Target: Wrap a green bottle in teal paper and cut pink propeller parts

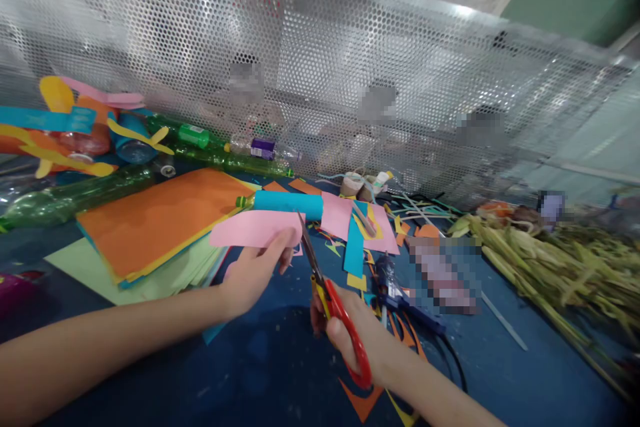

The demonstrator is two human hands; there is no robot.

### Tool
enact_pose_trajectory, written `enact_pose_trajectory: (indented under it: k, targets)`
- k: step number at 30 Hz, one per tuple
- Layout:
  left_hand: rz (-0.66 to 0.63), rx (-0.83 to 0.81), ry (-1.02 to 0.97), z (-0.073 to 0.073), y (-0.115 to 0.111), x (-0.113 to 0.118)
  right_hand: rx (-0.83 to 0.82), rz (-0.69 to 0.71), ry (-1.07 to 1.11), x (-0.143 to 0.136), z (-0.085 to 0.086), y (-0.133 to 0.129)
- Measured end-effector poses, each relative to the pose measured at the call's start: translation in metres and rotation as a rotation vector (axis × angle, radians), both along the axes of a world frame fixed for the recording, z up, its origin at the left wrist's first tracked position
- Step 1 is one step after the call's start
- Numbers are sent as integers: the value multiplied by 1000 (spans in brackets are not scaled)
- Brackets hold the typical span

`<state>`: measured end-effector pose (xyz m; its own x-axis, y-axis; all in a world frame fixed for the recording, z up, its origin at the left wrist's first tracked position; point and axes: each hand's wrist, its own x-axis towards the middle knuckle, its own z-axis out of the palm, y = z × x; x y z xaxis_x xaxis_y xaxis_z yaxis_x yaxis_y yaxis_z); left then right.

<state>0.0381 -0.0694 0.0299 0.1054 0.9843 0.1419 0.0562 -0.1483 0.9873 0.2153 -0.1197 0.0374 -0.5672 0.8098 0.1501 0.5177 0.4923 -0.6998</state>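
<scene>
My left hand (260,270) pinches a long, round-ended piece of pink paper (245,228) above the dark blue table. Scissors (333,310) with red and yellow handles are in my right hand (357,327), its fingers through the loops. Their blades point up and away, with the tips beside the right end of the pink piece. The blades look nearly closed. Just behind the paper lies a green bottle wrapped in blue paper (287,203).
Stacked orange paper (170,220) lies left, near green bottles (90,193) and paper-winged bottle models (75,127). On the right are paper scraps, a blue glue gun (400,297) with its cord, and dry corn husks (555,267). A perforated metal screen (320,67) stands behind.
</scene>
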Motion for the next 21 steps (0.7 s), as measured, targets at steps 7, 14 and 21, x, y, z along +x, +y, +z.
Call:
enact_pose_trajectory:
  k: [7, 14, 21]
  targets:
    - [-29, -56, -96, 0, -5, 5, 53, -5, -5, 0, 0, 0]
    - [-29, -78, -80, 2, -7, 4, 37, -7, 7, -1, 0, -1]
    - [-36, -50, -74, 1, -7, 3, 29, -43, 27, 2, -12, 2]
